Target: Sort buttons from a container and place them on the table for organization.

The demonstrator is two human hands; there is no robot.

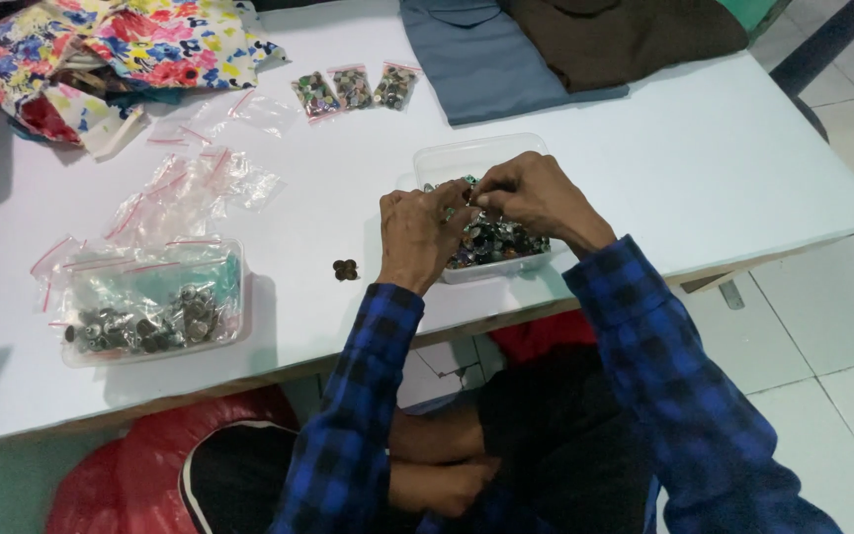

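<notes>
A clear tub of dark buttons (155, 321) is seen at the left, under empty zip bags (165, 203). A few loose buttons (345, 269) lie beside the left hand (417, 237). Both hands, the right hand (536, 198) included, are pinched over a clear container of small mixed-colour buttons (491, 242); what is gripped cannot be made out
</notes>
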